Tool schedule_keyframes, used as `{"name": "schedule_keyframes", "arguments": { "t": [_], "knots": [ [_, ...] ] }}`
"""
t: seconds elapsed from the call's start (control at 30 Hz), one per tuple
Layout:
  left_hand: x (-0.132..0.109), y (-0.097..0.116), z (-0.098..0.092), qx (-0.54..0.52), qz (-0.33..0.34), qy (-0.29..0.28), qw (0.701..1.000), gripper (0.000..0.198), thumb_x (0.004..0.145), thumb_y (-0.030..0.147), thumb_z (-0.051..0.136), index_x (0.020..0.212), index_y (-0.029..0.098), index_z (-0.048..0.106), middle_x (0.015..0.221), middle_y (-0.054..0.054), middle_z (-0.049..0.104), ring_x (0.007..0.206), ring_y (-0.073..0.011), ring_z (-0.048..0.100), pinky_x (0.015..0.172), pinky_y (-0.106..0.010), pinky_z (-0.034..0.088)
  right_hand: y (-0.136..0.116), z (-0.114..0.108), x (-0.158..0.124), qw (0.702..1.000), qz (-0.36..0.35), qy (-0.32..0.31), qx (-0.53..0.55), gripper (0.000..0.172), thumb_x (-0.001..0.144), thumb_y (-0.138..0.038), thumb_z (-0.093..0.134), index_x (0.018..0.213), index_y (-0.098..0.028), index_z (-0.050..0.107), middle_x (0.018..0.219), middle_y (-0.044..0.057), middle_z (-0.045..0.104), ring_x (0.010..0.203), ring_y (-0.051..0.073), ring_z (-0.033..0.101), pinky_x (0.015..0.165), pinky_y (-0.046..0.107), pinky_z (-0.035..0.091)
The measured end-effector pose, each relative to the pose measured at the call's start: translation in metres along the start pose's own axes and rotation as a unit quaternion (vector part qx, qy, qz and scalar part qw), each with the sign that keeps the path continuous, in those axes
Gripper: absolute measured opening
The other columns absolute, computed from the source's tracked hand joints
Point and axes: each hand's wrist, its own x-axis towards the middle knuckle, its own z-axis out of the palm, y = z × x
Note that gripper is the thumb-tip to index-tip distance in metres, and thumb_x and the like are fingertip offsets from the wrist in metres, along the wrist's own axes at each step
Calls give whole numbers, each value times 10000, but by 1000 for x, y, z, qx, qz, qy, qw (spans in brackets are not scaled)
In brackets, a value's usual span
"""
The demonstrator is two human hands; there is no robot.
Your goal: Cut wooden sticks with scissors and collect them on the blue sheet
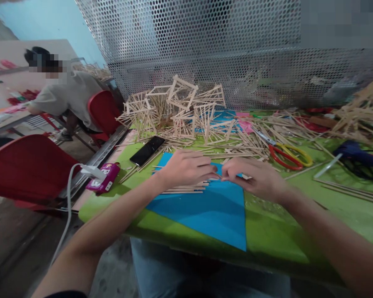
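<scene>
Perforated metal screen (236, 49) closes off the back of a green table (273, 231), and a blue paper sheet (211, 211) lies on the table's near edge, straight ahead of the person.

Both hands meet above the far part of the blue sheet. The left hand (186, 167) is curled palm down, its fingers drawn together, and the right hand (256, 178) is closed the same way. Their fingertips pinch a thin stick (221, 178) between them, most of which the fingers hide. A short row of sticks (186, 189) lies flat on the sheet's left side, just under the left hand.

Beyond the sheet's far left corner rests a black phone (147, 150). Farther back from the sheet stands a heap of stick frames (177, 109), with loose sticks (236, 145) strewn between the heap and the sheet. Right of the sheet and a little behind it lie red and yellow scissors (287, 156). Well to their right is a dark blue tool (357, 155), whose kind cannot be told.

Left of the sheet, at the table's edge, sits a pink plug box (104, 177) with a white cable (66, 207) hanging down to the floor. Past it stands a red chair (27, 169), and another person (65, 97) bends over a separate bench far to the left.
</scene>
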Motion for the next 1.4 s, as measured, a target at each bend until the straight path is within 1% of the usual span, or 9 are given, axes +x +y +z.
{"name": "schedule_keyframes", "arguments": {
  "t": [0.13,0.23,0.43,0.6,0.7,0.83,1.0,1.17,1.4],
  "knots": [
    [1,-3,0,5,-14,-2,1000,274,1043,473,601,1009,249,755,810,-2,706,761,-146,606,673,-340,319,6,8,-3,992,87,72,54,191,913,-221,788,1042,-275,658,1012,8,757,956,178,742,876,303,579],
    [1,-3,-1,5,-22,11,1000,267,1028,479,623,1006,248,755,813,0,705,768,-160,580,688,-349,309,7,11,-5,987,101,83,90,206,902,-210,792,1056,-287,678,1006,10,764,954,192,751,872,328,597],
    [3,-1,-4,19,-6,27,999,269,1015,477,647,975,236,762,748,8,675,726,-156,552,671,-343,289,8,12,-6,988,86,68,108,142,943,-188,725,1042,-278,679,991,13,773,939,186,753,858,334,600],
    [3,-1,-7,47,12,21,999,252,1020,449,647,952,235,761,726,12,657,701,-145,559,642,-342,274,6,11,-6,994,65,56,63,105,965,-179,693,1022,-263,666,973,12,783,913,168,761,813,293,594],
    [1,0,-6,57,10,16,998,258,1039,427,618,930,235,752,699,21,633,670,-130,558,609,-332,262,4,11,-5,998,30,55,20,129,981,-132,647,1020,-255,645,991,10,786,910,148,759,790,260,578],
    [-4,0,-5,74,11,16,997,304,1060,374,575,840,228,726,670,19,609,636,-117,547,582,-330,244,2,12,-4,999,-9,32,-39,185,994,-80,562,893,-233,589,987,27,768,876,140,726,774,249,549],
    [-5,0,-5,89,15,-7,996,300,1055,369,578,824,234,714,679,13,616,648,-113,562,566,-339,250,0,13,-2,997,-39,10,-59,227,1003,-61,482,852,-218,546,1022,64,724,884,143,667,784,266,532],
    [-3,3,-8,104,17,21,994,282,1046,375,598,822,251,717,660,22,607,636,-111,568,566,-327,264,-5,10,1,997,-45,21,-66,277,981,-52,472,761,-213,527,1016,51,695,849,127,618,734,242,506],
    [-2,7,-7,77,3,68,995,228,1026,364,638,854,248,732,648,33,624,626,-112,583,576,-307,309,-13,5,3,996,-43,51,-53,253,960,-33,478,798,-227,496,985,40,674,829,125,629,721,236,524]
  ]
}}
